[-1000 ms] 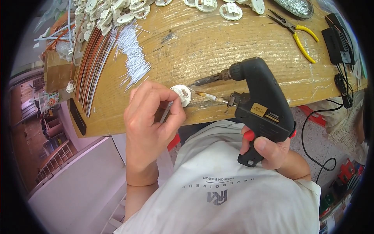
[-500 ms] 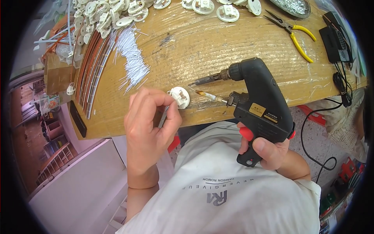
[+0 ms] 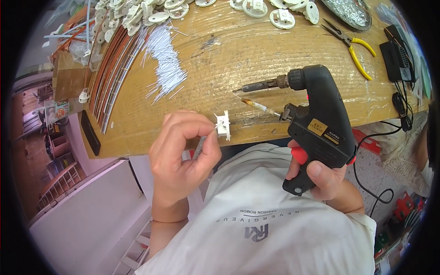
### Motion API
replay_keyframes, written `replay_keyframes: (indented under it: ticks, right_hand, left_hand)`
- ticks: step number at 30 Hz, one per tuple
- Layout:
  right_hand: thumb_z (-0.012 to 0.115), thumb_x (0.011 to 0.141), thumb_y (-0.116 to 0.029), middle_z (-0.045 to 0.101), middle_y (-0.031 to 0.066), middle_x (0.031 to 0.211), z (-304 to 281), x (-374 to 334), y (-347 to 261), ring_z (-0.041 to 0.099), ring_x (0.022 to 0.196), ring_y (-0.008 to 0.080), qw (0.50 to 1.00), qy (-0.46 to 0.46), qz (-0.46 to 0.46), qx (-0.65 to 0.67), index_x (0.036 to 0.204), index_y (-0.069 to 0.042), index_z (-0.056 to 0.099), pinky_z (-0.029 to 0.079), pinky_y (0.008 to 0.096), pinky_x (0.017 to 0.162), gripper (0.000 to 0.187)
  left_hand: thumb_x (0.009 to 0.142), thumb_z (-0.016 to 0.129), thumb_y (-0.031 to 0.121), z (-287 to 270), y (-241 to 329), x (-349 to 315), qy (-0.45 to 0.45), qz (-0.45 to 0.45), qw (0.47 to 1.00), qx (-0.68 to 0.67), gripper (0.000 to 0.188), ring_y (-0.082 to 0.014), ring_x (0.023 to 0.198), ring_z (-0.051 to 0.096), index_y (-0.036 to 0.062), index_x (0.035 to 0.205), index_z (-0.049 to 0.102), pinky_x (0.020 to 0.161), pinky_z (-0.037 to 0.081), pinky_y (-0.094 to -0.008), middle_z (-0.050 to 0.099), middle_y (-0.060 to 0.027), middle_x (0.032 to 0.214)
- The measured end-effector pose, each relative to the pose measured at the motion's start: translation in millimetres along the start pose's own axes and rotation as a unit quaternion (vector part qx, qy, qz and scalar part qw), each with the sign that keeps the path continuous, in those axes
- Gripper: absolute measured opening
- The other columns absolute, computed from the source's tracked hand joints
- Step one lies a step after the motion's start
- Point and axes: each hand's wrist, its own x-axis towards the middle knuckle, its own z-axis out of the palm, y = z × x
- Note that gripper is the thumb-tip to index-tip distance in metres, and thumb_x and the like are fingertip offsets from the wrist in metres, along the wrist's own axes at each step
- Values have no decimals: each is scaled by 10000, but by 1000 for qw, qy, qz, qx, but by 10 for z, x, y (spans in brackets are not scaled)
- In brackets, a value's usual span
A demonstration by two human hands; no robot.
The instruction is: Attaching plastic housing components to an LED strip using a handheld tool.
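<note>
Near the table's front edge, my left hand (image 3: 185,153) is closed, thumb and forefinger pinched at a small white round plastic fitting (image 3: 223,126). The fitting stands nearly edge-on, its square raised part toward my fingers. A thin grey strip (image 3: 200,147) shows inside the curl of this hand; its ends are hidden. My right hand (image 3: 323,178) is wrapped round the grip of a black soldering gun (image 3: 327,105), a finger at its red trigger (image 3: 299,156). The gun's dark iron tip (image 3: 245,89) and the thin solder feed tube (image 3: 256,105) point left, apart from the fitting.
White cut wires (image 3: 167,68) lie in a pile beside long brown and white strips (image 3: 114,68). More white fittings (image 3: 282,18) sit at the back. Yellow-handled pliers (image 3: 360,55), a metal dish (image 3: 350,13) and a black adapter (image 3: 396,59) are at right. A cable (image 3: 360,181) hangs from the gun.
My left hand has turned the fitting from face-up to nearly edge-on. Hands, gun and table all sit differently in the picture, as the view has shifted. Both hands keep their hold.
</note>
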Motion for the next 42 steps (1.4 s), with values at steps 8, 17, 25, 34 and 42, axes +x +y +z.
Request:
replay_keyframes:
  ticks: [8,17,25,34,42]
  right_hand:
    - [676,855,-275,627,249,1162,64,1,-102,689,662,264,999,8,45,-12,1244,94,527,586,372,598,556]
    - [621,866,-468,582,145,628,123,100,-227,588,545,222,996,47,7,-71,1182,108,503,498,312,503,668]
    - [479,941,-393,531,116,663,254,487,-273,524,538,202,993,5,-108,-37,1218,132,468,463,278,511,593]
    - [433,980,-323,534,123,672,201,730,-269,534,573,183,990,56,-122,-53,1271,144,458,488,272,547,551]
    - [513,927,-328,566,146,739,242,711,-295,541,542,181,992,50,-105,-50,1216,144,503,500,290,504,553]
  left_hand:
    - [678,717,-142,-13,-15,-31,12,35,999,11,246,-227,739,617,8,851,627,586,482,-282,669,-98,836]
    - [793,678,-68,-691,-118,-457,-247,-14,966,-74,126,-276,738,629,-3,888,626,694,489,-381,669,-130,859]
    - [938,561,30,-1038,-1375,-1686,-184,-413,882,132,50,-400,787,622,-9,964,579,718,501,-438,639,-202,848]
    - [954,598,119,-683,-2434,-2300,-54,-340,911,227,238,-491,966,630,-5,1156,620,807,521,-493,676,-285,1003]
    - [889,746,191,-984,-1408,-1637,-251,-406,864,159,369,-317,879,715,-10,1178,635,771,569,-393,712,-195,1056]
